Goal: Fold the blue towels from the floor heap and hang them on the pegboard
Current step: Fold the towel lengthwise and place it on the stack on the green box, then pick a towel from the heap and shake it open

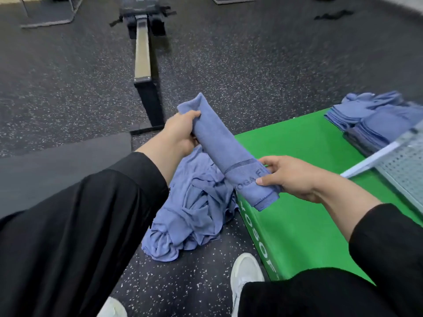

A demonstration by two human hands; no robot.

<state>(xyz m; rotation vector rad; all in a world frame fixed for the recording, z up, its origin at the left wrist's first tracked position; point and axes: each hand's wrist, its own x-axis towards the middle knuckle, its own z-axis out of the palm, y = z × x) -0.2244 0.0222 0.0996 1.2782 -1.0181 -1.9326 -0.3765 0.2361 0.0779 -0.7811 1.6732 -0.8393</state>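
Mid-fold: left hand (180,131) and right hand (290,177) gripped opposite ends of a folded blue towel (226,154) above the floor heap (190,213). Next, probably hanging on the pegboard (405,163), only partly visible.

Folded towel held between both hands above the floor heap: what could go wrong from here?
1. The folded towel is held only at its ends by the left hand and right hand; letting go of one end could let the fold fall open.
2. It hangs over the floor heap, so if it slips it may land among the unfolded towels.
3. The stacks of folded towels on the green box sit close to the pegboard; moving the pegboard might topple them.
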